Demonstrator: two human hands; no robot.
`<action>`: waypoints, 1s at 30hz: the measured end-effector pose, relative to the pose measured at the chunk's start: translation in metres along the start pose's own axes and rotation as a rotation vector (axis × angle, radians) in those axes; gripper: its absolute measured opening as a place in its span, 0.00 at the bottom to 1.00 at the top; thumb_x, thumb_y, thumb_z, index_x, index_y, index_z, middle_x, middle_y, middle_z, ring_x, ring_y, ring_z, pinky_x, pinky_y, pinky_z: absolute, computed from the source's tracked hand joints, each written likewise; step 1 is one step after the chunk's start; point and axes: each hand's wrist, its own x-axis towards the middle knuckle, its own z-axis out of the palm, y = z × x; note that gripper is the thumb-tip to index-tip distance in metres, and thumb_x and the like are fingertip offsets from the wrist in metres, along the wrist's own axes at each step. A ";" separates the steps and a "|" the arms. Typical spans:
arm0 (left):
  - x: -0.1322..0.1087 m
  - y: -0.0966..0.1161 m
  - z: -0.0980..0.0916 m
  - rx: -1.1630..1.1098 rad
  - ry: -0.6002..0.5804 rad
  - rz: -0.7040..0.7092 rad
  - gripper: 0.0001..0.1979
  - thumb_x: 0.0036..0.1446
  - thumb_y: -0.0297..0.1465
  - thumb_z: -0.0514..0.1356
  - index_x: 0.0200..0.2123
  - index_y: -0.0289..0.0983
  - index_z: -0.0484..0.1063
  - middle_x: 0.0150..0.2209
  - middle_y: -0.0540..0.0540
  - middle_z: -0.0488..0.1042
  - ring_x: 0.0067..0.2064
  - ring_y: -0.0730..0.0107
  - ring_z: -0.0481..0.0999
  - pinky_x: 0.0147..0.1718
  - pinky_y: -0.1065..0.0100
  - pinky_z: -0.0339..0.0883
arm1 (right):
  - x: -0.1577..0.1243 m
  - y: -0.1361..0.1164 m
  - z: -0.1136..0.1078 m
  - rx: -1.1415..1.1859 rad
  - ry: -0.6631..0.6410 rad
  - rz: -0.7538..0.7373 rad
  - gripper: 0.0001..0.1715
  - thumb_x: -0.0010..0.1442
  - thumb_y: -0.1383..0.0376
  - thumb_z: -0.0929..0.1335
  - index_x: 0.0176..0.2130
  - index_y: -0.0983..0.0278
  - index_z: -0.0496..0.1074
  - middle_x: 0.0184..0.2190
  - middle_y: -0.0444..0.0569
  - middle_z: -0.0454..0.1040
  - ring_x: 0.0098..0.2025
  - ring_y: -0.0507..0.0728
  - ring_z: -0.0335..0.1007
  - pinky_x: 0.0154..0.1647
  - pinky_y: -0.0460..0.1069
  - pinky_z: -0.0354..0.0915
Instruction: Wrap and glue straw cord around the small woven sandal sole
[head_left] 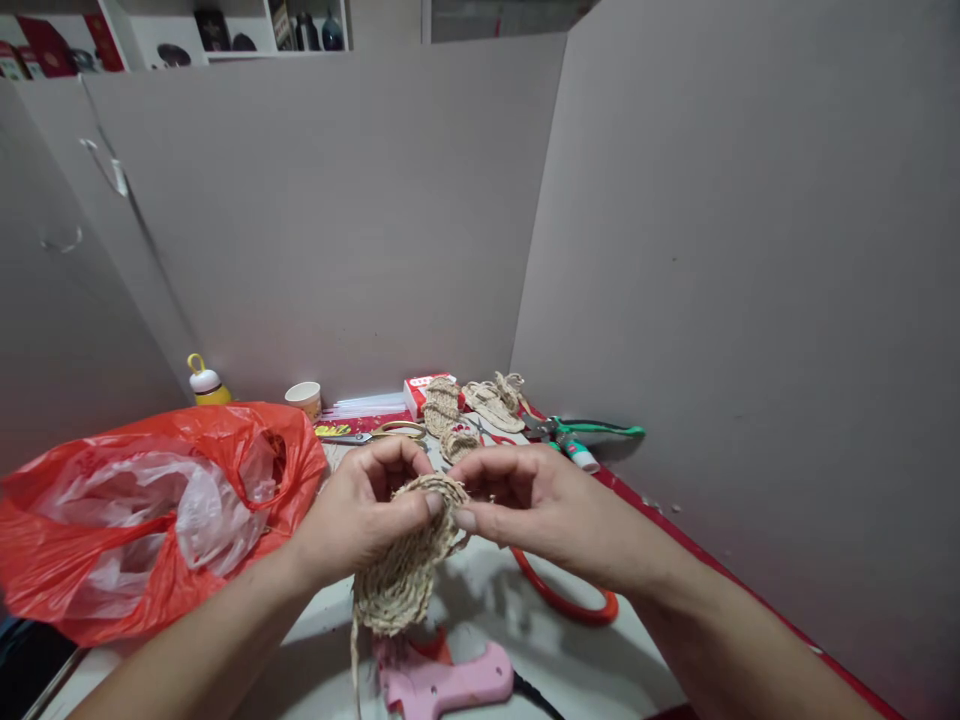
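A woven straw sole [401, 585], oval and tan, hangs tilted above the table between my hands. My left hand [375, 500] is closed on its upper left edge, the thumb lying over the weave. At its top right rim, the thumb and fingers of my right hand [517, 490] pinch the straw edge. A loose strand dangles from its lower left side. Just below lies a pink glue gun [450, 680] with a black cord. Red-handled scissors [562, 595] lie under my right hand, their blades partly hidden.
A red plastic bag [285, 430] fills the left side. At the back are a paper cup [304, 398], glue sticks [367, 405], gold-handled scissors [397, 430], a red box [416, 392], woven straw pieces [491, 405] and green-handled pruners [600, 428]. Grey partitions [720, 250] enclose the table.
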 end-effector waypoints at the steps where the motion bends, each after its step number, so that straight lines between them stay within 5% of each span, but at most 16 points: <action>1: 0.000 -0.001 -0.001 -0.005 0.010 0.005 0.10 0.49 0.30 0.65 0.30 0.35 0.66 0.26 0.53 0.67 0.26 0.79 0.63 0.25 0.75 0.57 | 0.000 0.001 0.000 0.031 -0.013 0.007 0.05 0.55 0.65 0.71 0.34 0.64 0.74 0.28 0.42 0.70 0.30 0.50 0.62 0.31 0.46 0.58; 7: -0.001 -0.003 -0.004 -0.036 0.057 0.049 0.11 0.51 0.32 0.65 0.32 0.36 0.66 0.27 0.52 0.69 0.28 0.77 0.66 0.28 0.73 0.61 | 0.000 0.005 0.002 0.209 0.056 0.027 0.15 0.55 0.66 0.73 0.39 0.59 0.64 0.25 0.37 0.70 0.29 0.49 0.63 0.32 0.46 0.59; 18: -0.003 0.002 -0.002 -0.037 0.116 0.123 0.08 0.53 0.30 0.64 0.33 0.36 0.67 0.28 0.52 0.69 0.29 0.77 0.64 0.28 0.74 0.60 | 0.000 0.005 0.003 0.038 0.134 -0.135 0.06 0.64 0.61 0.67 0.39 0.61 0.69 0.29 0.42 0.68 0.31 0.51 0.65 0.33 0.48 0.62; 30: -0.006 0.002 -0.004 -0.018 0.218 0.176 0.08 0.52 0.29 0.64 0.33 0.37 0.67 0.27 0.53 0.68 0.29 0.76 0.64 0.28 0.74 0.60 | 0.007 0.008 0.021 0.358 0.099 -0.119 0.13 0.60 0.57 0.70 0.38 0.59 0.63 0.26 0.38 0.68 0.25 0.50 0.71 0.28 0.48 0.69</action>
